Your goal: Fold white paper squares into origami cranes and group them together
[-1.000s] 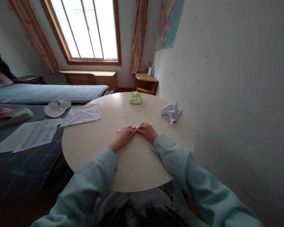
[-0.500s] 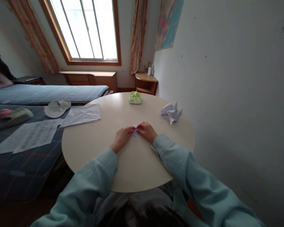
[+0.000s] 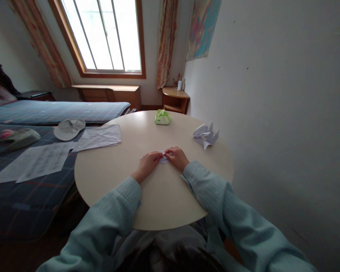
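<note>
A small piece of folded white paper [image 3: 163, 160] lies low over the middle of the round table [image 3: 161, 204], mostly covered by my fingers. My left hand [image 3: 149, 163] pinches its left side, and my right hand [image 3: 176, 157] pinches it from the right. The fingertips of both hands almost meet at the paper's upper part. Its exact folds are too small to make out. To the right on the tabletop rest folded white paper shapes with pointed tips [image 3: 206, 135], apart from my hands.
A green tissue pack [image 3: 162, 117] sits at the table's far side. White sheets [image 3: 99, 136] overlap the left table edge, with printed sheets [image 3: 44, 160] and a pale cap [image 3: 69, 129] on the bed. A wall [image 3: 286, 132] stands close on the right.
My fingers have shifted very slightly at the paper, and a little more of it shows between them. The other things stay where they were.
</note>
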Action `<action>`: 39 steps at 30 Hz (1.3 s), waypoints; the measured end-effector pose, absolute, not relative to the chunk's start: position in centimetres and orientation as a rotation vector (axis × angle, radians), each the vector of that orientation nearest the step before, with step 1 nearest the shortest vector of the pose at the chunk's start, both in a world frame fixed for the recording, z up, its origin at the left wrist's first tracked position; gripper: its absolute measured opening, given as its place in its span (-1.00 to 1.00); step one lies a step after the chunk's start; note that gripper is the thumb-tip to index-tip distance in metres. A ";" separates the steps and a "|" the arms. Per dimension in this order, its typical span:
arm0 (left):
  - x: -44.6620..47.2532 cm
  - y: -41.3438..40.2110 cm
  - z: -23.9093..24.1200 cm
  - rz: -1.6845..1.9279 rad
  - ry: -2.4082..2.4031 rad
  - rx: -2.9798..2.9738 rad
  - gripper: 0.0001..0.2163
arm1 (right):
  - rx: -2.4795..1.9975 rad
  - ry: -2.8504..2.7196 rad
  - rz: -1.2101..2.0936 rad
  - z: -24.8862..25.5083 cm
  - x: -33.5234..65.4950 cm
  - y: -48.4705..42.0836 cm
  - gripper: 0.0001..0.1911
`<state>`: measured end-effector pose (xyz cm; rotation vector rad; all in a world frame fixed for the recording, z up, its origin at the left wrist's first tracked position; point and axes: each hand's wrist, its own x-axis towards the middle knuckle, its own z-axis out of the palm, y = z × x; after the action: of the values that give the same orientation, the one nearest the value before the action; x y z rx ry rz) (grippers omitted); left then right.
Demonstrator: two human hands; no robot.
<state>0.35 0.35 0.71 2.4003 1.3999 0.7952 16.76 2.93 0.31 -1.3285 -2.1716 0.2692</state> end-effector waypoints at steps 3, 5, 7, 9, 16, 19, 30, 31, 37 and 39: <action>0.4 0.4 0.6 0.816 1.354 2.403 -0.76 | -1.407 -2.158 0.229 0.7 16.7 2.7 -0.84; 0.4 0.4 0.7 0.817 1.333 2.406 -0.77 | -1.445 -2.127 0.221 1.0 16.7 2.5 -0.84; 0.4 0.3 0.8 0.807 1.329 2.400 -0.77 | -1.457 -2.102 0.229 1.1 16.6 2.4 -0.86; 0.4 0.3 0.8 0.801 1.345 2.386 -0.77 | -1.444 -2.096 0.255 1.1 16.6 2.3 -0.89; 0.5 0.4 0.7 0.820 1.349 2.368 -0.80 | -1.410 -2.137 0.299 0.7 16.8 2.8 -0.87; 0.5 0.4 0.8 0.816 1.320 2.380 -0.83 | -1.412 -2.151 0.322 0.5 16.8 3.0 -0.86; 0.5 0.7 0.5 0.797 1.342 2.423 -0.85 | -1.389 -2.166 0.337 0.6 16.8 3.1 -0.81; 0.5 0.7 0.5 0.799 1.339 2.431 -0.85 | -1.387 -2.169 0.336 0.6 16.7 3.1 -0.81; 0.4 0.7 0.5 0.841 1.331 2.472 -0.86 | -1.380 -2.169 0.333 0.6 16.7 3.0 -0.84; 0.4 0.7 0.5 0.853 1.334 2.482 -0.86 | -1.370 -2.164 0.333 0.7 16.6 2.9 -0.85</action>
<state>0.44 0.67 0.50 2.4818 1.3344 0.8531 16.64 2.93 0.69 -1.3698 -2.1635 0.3329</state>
